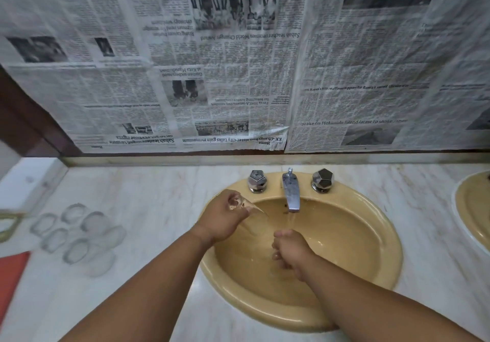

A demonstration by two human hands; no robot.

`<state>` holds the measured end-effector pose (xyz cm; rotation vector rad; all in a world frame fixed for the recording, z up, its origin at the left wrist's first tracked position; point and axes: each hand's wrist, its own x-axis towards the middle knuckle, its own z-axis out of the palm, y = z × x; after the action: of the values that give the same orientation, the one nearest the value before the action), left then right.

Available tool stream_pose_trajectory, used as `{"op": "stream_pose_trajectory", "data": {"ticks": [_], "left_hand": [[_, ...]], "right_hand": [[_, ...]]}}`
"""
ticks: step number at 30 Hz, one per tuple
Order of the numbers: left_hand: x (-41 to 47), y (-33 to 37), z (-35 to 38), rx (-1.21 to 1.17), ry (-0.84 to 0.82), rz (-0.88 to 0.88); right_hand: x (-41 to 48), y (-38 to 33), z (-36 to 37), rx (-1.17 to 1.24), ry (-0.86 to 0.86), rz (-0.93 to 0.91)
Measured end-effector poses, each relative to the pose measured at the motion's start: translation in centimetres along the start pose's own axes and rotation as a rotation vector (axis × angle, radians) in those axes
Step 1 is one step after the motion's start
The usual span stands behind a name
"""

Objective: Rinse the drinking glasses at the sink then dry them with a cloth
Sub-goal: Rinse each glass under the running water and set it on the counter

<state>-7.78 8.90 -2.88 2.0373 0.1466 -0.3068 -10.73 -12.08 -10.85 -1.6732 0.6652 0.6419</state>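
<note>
Your left hand [225,221] grips a glass [256,217] by its base, tipped toward the tap [291,195] stream over the sink [387,249], likely to let water in; your right hand [290,254] curls under the flow, holding something or not I cannot tell; more glasses [77,235] wait left on the desk [159,195]

White marble counter [159,195] on my feed.
I see a cluster of clear glasses [79,235] standing at its left, a flat red piece [12,275] near them at the edge, a yellow sink [392,235] set in, and a second basin [472,217] far right.
</note>
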Motion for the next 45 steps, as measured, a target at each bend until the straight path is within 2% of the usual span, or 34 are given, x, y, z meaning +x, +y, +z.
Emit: {"op": "stream_pose_trajectory", "data": {"ticks": [4,9,16,23,33,42,45], "left_hand": [[-2.3,0.7,-5.4,0.044,0.010,0.071],[-5.1,-0.8,-13.1,0.280,0.039,0.153],[-8.6,-6.7,-19.9,0.584,0.064,0.045],[-10.6,-10.4,-21.9,0.862,0.068,-0.021],[-11.3,-12.4,-21.9,1.107,0.022,-0.061],[-11.2,-12.0,-21.4,1.192,0.038,-0.054],[-10.9,-10.2,-20.5,1.125,0.130,-0.019]], "right_hand": [[-1.1,-1.4,3.3,0.046,0.071,-0.038],[-2.3,-3.1,8.1,0.070,0.130,-0.172],[-3.2,-3.7,14.2,0.060,0.204,-0.269],[-3.8,-3.5,17.2,0.060,0.211,-0.261],[-3.5,-3.3,17.8,0.023,0.239,-0.281],[-4.4,-4.6,17.1,-0.095,0.174,-0.368],[-5.9,-5.5,15.8,-0.199,0.161,-0.457]]}}
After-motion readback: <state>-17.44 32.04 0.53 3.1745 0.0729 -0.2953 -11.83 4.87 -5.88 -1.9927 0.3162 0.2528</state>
